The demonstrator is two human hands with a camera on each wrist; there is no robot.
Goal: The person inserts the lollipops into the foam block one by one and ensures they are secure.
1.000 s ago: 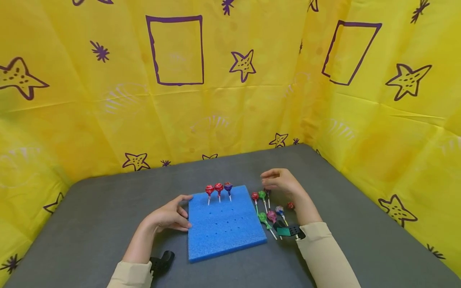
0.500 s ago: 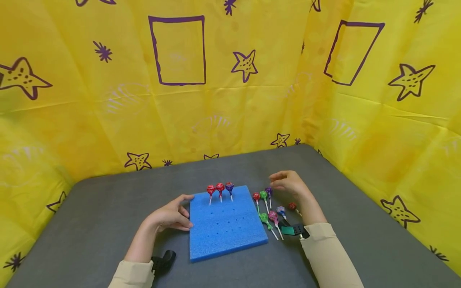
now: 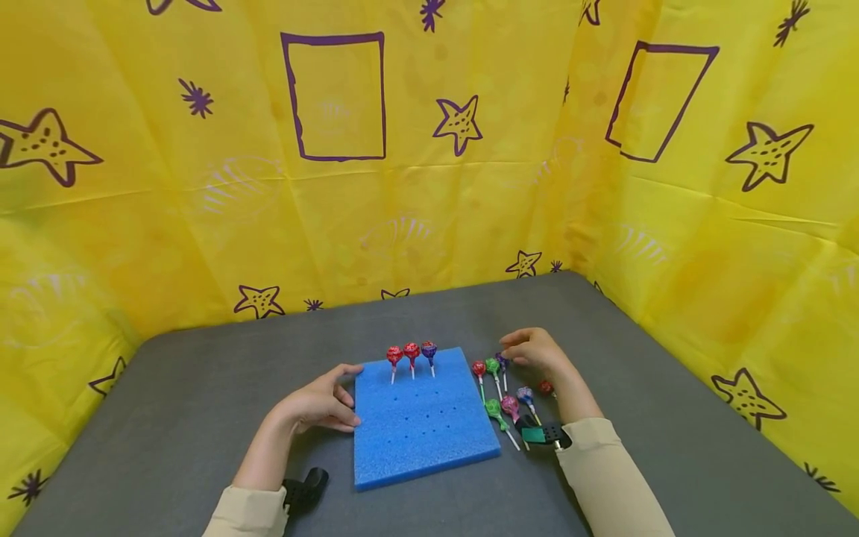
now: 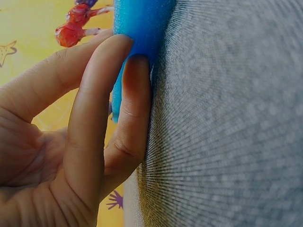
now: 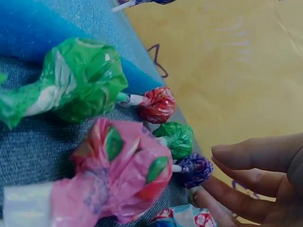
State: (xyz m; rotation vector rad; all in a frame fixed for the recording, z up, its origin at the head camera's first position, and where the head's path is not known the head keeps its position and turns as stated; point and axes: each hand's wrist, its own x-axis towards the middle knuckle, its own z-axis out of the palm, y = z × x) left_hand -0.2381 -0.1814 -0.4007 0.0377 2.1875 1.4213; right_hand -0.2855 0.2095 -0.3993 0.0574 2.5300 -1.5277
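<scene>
A blue foam block (image 3: pixel 429 432) with rows of holes lies on the grey table (image 3: pixel 201 395). Two red lollipops (image 3: pixel 403 353) and a purple one (image 3: pixel 429 349) stand in its far row. My left hand (image 3: pixel 349 395) rests with straight fingers (image 4: pixel 99 104) against the block's left edge (image 4: pixel 137 23). Right of the block lie several loose lollipops: red (image 3: pixel 478 368), green (image 3: pixel 493 365), purple (image 3: pixel 501 360), green (image 3: pixel 493 407), pink (image 3: pixel 510 404). My right hand (image 3: pixel 513 350) is low over the loose purple lollipop (image 5: pixel 194 169), thumb and fingers (image 5: pixel 251 156) apart on either side of it.
Yellow cloth walls (image 3: pixel 738 224) with purple stars enclose the table at the back, left and right. A bluish lollipop (image 3: pixel 525 393) and another red one (image 3: pixel 546 388) lie near my right wrist. Black wrist cameras (image 3: pixel 305 485) sit on both forearms.
My right hand has come down and slightly right, from above the loose lollipops to the purple one on the table. The left hand has stayed at the foam's edge.
</scene>
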